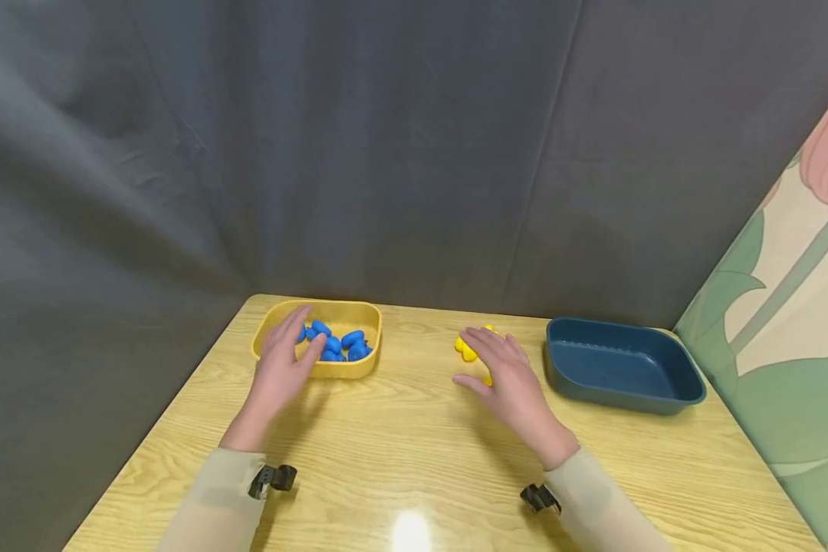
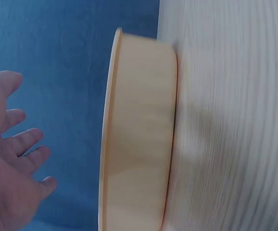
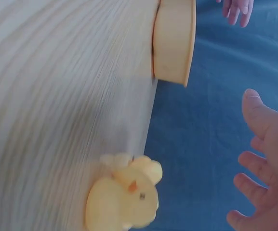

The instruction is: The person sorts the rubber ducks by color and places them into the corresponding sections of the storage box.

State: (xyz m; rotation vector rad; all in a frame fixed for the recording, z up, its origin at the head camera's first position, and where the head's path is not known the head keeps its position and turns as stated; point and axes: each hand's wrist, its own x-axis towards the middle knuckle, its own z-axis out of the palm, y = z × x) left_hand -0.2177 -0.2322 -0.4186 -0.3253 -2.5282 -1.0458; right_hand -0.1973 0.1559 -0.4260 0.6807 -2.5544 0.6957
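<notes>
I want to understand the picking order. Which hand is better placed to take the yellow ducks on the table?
Probably the right hand. It hovers open just over the yellow ducks, beside the dark blue tray. The left hand is across the table, above the yellow tray of blue toys.

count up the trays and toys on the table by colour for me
Yellow tray: 1
Dark blue tray: 1
Blue toys in the yellow tray: about 7; they overlap and the left hand covers part of the pile
Yellow duck toys: at least 2; the right hand hides part of the pile
Total: about 11 things
</notes>
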